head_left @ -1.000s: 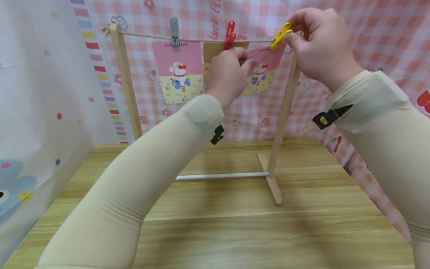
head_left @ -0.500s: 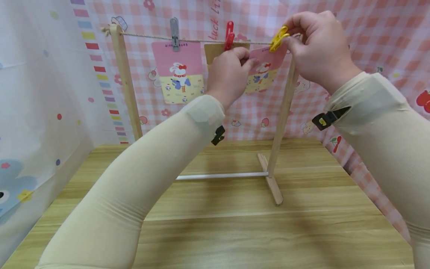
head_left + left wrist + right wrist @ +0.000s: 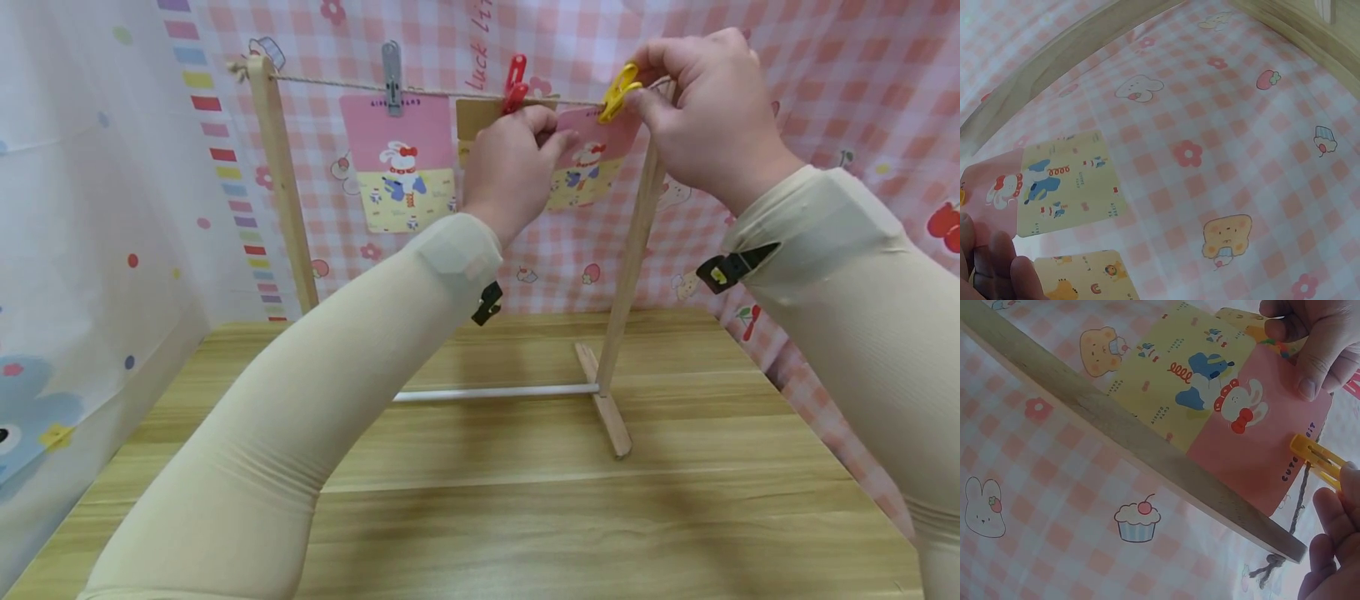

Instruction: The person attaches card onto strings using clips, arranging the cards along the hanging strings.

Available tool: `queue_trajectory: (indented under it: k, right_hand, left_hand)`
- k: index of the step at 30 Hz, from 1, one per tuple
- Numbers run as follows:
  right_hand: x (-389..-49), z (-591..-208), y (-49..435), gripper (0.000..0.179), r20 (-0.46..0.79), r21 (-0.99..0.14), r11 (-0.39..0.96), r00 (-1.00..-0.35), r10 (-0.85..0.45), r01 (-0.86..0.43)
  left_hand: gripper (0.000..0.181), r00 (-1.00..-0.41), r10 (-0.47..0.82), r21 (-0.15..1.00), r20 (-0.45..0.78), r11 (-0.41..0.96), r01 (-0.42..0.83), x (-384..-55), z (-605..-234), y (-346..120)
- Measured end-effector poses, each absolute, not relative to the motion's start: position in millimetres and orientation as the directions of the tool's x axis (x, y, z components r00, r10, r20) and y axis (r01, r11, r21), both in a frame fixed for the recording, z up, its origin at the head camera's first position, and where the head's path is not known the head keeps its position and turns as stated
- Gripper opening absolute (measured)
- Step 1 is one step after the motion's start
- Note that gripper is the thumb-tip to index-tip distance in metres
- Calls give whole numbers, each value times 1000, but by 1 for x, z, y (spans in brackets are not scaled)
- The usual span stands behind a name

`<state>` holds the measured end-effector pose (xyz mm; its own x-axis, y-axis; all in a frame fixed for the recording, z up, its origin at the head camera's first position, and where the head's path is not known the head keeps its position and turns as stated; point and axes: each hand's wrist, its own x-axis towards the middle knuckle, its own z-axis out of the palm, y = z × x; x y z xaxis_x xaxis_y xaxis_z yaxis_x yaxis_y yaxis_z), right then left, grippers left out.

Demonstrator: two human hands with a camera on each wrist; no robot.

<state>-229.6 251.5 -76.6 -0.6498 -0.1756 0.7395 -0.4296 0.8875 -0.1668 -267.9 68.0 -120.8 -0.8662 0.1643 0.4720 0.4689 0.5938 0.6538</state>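
Observation:
In the head view my left hand (image 3: 513, 167) pinches the upper left edge of a pink-and-yellow rabbit card (image 3: 588, 167), thumb in front in the right wrist view. My right hand (image 3: 716, 117) holds a yellow clothespin (image 3: 618, 93) between thumb and fingers. The clothespin's jaws sit over the card's top edge at the twine line (image 3: 330, 82). Behind my left hand hangs a brown-topped card (image 3: 476, 118) under a red clothespin (image 3: 516, 83). Further left, a grey clothespin (image 3: 392, 79) holds another rabbit card (image 3: 401, 179) on the line.
Wooden posts (image 3: 281, 183) carry the line at either end. A white rod (image 3: 495, 392) joins the stand's base, and a wooden foot (image 3: 611, 417) rests on the wood-grain table (image 3: 525, 517). A pink checked cloth (image 3: 555, 250) hangs close behind.
My right hand and the yellow clothespin have dropped slightly, and the line sags a little more at that end. The card has shifted slightly right. My left hand stays nearly still on it.

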Motion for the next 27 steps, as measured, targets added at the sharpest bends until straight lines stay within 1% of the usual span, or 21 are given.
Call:
queue_trajectory:
  k: [11,20,27]
  right_hand:
    - [-229,-76,252,27,745,-146,890,-640,-188,-432]
    - [-231,-76,251,26,754,-129,888,-626,-201,-441]
    - [-231,-76,252,29,751,-126,888,-628,-206,-442]
  left_hand:
    - [34,-873,151,678,464,573,460,-268,-121,67]
    - [34,-871,150,678,468,571,463,-268,-124,65]
    - [34,-869,146,674,473,575,464,-270,-124,67]
